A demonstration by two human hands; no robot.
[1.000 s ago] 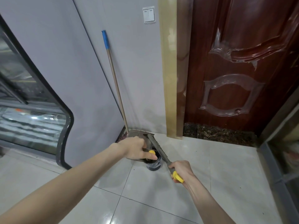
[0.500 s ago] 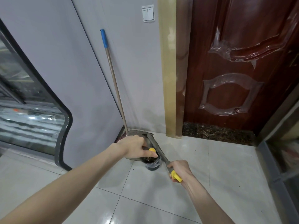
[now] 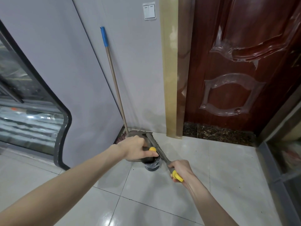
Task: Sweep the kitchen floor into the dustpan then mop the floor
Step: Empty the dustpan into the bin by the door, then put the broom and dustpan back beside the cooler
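Observation:
My left hand (image 3: 136,148) is closed around a short dark handle with a yellow tip (image 3: 152,149), low in the corner. Under it sits a dark round brush head (image 3: 152,164) on the white tiled floor (image 3: 203,185). My right hand (image 3: 178,168) grips a grey toothed handle (image 3: 160,154) by its yellow end. That handle runs up to a grey dustpan (image 3: 138,133) against the wall. A mop (image 3: 114,79) with a wooden pole and blue grip leans in the corner, its purplish head (image 3: 121,138) partly hidden behind the dustpan.
A dark red door (image 3: 236,62) with a tan frame stands at the right, above a dark stone threshold (image 3: 216,132). A glass-fronted cabinet (image 3: 24,103) fills the left. A light switch (image 3: 149,11) is on the grey wall. A metal frame (image 3: 273,168) borders the far right.
My right hand has shifted slightly left with its handle. My left hand holds the same spot.

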